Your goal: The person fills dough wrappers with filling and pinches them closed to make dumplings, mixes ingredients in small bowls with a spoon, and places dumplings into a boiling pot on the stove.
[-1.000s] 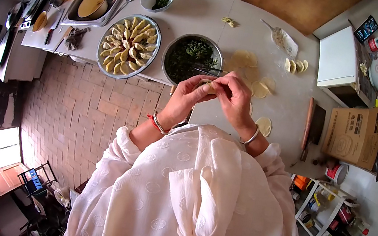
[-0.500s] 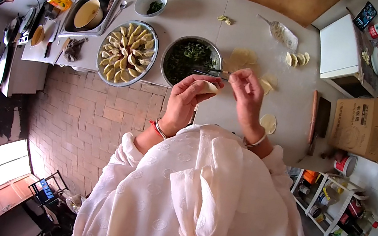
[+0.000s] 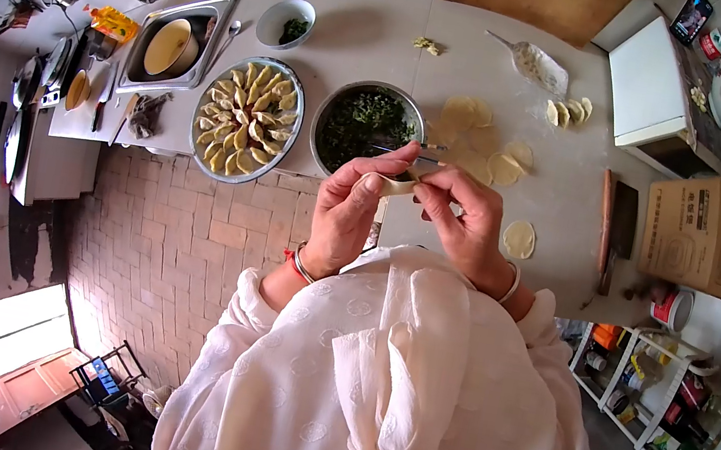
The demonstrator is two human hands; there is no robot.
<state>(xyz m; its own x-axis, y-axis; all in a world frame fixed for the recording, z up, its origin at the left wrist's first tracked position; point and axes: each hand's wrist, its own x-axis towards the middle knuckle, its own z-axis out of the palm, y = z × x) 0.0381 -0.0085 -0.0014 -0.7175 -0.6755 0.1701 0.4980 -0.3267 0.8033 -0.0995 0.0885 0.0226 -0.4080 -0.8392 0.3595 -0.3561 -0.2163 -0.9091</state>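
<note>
A pale dumpling is pinched between my two hands, just in front of the counter's near edge. My left hand grips its left end with thumb and fingers. Thumb and fingers of my right hand press its right end. Right behind them stands a metal bowl of chopped green filling, with chopsticks lying over its right rim. Several round dough wrappers lie on the counter to the right, and a single wrapper lies nearer me.
A round tray of folded dumplings stands left of the filling bowl. Behind it are a small bowl and a sink. Rightward lie a flour scoop, several dumplings, a rolling pin and a cardboard box.
My right hand has left the chopsticks at the bowl's rim and come down to the dumpling. Both hands now pinch it. The view has shifted slightly.
</note>
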